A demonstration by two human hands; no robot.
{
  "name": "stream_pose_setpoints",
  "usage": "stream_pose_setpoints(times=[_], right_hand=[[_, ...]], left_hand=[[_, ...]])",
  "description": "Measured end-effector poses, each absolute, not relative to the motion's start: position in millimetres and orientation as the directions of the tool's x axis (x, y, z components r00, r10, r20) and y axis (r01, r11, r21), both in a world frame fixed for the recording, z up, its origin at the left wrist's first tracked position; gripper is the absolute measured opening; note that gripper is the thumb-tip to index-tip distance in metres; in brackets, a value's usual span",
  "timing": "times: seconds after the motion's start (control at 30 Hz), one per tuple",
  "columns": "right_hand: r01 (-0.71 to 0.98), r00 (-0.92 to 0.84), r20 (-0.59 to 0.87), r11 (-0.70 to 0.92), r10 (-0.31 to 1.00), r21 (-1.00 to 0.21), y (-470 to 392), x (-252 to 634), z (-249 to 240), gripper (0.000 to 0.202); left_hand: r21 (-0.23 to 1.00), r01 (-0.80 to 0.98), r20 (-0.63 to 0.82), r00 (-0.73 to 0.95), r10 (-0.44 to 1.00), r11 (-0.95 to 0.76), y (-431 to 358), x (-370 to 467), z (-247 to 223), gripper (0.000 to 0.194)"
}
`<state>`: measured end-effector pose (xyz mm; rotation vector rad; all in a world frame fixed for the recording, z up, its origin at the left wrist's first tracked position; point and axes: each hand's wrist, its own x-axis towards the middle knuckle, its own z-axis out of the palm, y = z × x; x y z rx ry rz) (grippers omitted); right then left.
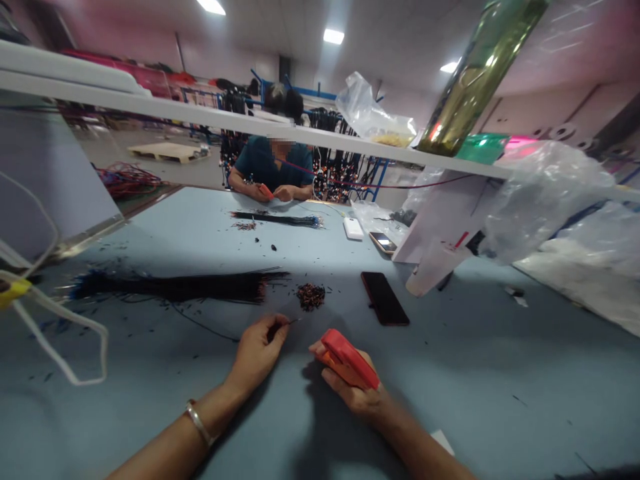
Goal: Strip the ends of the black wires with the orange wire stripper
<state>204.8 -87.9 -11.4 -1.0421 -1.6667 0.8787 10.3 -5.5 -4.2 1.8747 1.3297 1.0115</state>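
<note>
My left hand (pixel 260 350), a bracelet on its wrist, pinches a thin dark wire (pixel 210 329) between thumb and fingertips. The wire's tip pokes out to the right, and its length trails left toward a bundle of black wires (pixel 200 287). In my right hand (pixel 357 393) is a red and orange wire stripper (pixel 350 360), gripped around its handles. The tool is apart from the wire tip; its jaws are hard to make out. Just beyond both hands lies a small pile of short brown and black clippings (pixel 311 297).
To the right lie a dark phone (pixel 385 298) and a white cup (pixel 433 267). A white shelf (pixel 325 137) spans above the table. Opposite, a person (pixel 273 167) handles an orange tool near another wire bundle (pixel 277 219). A white cable (pixel 60 360) loops at left.
</note>
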Motion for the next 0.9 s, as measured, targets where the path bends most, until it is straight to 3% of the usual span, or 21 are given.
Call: stream_pose_setpoints(times=[0.3,0.9], right_hand=[[0.060,-0.121,0.269,0.277,0.956,-0.959,-82.5,207.7,-14.7,0.021],[0.216,-0.180,0.304,0.340,0.935,-0.915,-86.0,211.0,-23.0,0.021]], left_hand=[[0.825,0.480,0.206,0.237,0.949,-0.299,-6.0,10.9,-0.9,0.023],[0.778,0.544,0.131,0.350,0.927,-0.316,-8.1,12.6,-2.6,0.023]])
